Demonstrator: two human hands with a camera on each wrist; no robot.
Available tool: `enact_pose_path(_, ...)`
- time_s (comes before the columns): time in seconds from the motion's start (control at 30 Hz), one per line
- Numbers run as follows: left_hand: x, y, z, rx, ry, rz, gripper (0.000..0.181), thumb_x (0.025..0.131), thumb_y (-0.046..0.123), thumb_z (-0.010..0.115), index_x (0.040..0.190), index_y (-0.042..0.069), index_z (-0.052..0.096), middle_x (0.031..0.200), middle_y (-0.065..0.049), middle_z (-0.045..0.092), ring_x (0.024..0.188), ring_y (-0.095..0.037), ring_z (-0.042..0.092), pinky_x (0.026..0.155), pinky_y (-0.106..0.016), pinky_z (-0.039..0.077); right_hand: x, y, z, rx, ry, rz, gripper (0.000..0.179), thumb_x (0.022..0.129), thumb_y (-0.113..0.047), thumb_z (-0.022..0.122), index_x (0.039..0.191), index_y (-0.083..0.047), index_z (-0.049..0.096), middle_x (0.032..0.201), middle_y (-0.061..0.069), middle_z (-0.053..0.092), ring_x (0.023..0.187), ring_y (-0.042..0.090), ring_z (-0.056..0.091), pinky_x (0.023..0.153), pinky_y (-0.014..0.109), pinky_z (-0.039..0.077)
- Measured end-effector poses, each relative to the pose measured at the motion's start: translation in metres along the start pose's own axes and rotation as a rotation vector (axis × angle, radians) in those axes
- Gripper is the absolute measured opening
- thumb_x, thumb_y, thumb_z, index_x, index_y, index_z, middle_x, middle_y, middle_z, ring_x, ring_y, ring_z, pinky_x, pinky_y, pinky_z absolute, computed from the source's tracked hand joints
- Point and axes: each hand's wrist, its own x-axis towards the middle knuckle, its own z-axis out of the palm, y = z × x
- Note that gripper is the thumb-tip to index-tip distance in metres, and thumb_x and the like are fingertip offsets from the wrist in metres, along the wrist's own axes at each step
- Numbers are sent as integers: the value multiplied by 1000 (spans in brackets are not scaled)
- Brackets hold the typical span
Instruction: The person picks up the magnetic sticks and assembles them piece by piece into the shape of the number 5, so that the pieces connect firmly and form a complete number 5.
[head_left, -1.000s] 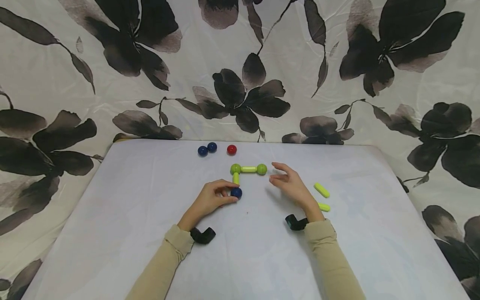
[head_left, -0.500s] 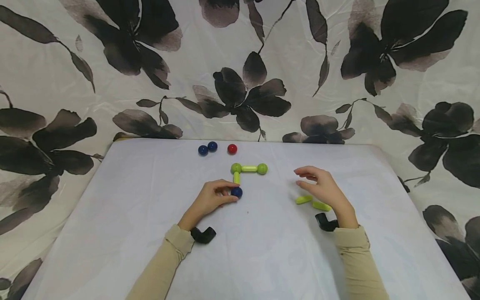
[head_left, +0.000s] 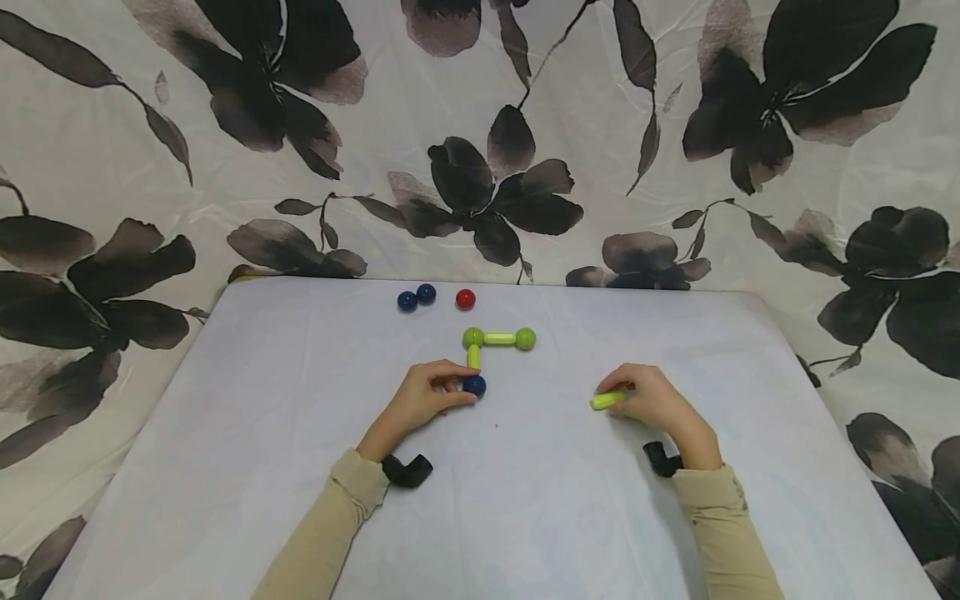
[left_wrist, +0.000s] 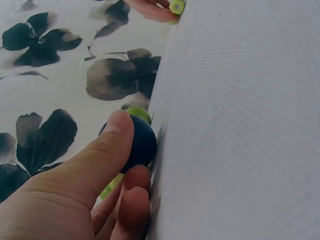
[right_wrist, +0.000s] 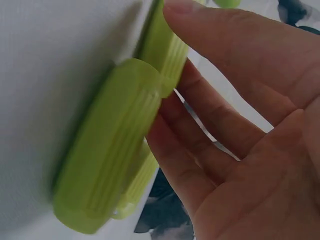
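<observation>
My left hand [head_left: 422, 402] pinches a dark blue ball [head_left: 474, 386] between thumb and fingers. That ball sits at the near end of an upright yellow-green rod [head_left: 473, 357], which meets a green ball [head_left: 472, 337]. From there a second rod [head_left: 499, 339] runs right to another green ball [head_left: 526, 338], forming an L on the table. Off to the right, my right hand [head_left: 663, 410] pinches one end of a loose yellow-green rod [head_left: 606, 401] at the tabletop. In the right wrist view another ribbed rod [right_wrist: 107, 150] lies beneath the palm, and part of a further rod [right_wrist: 137, 187] shows behind it.
Two dark blue balls [head_left: 417, 297] and a red ball [head_left: 465, 299] stand near the far edge of the white table [head_left: 300, 467]. Behind it hangs a flower-patterned cloth [head_left: 337, 50]. A black camera mount [head_left: 407, 472] is strapped to each wrist.
My right hand has moved right, away from the L, then come down and taken hold of a loose rod. The left hand stays on the blue ball.
</observation>
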Motion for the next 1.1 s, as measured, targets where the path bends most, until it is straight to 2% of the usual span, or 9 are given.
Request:
enact_pose_path(0.27,0,-2,1,-6,-3,13,38,82,17,83,119,15,74,96,-2,67,63,-17,56,51,-25,47,1,3,6,-7,28,-25,21,79,8,77,97,-2,75,97,9,69,97,32,62,89,49,49)
enact_pose_path(0.63,0,-3,1,-8,9,24,38,80,18,84,117,16,75,94,1,67,61,-17,56,49,-26,48,6,3,8,8,35,-35,21,81,7,76,101,-1,75,100,10,70,100,32,63,90,49,50)
enact_pose_path(1.1,0,-2,1,0,4,15,39,80,20,84,117,19,75,95,2,67,61,-18,56,50,-26,48,28,-19,19,103,43,-28,22,82,4,75,103,-4,75,103,9,70,101,29,62,93,49,47)
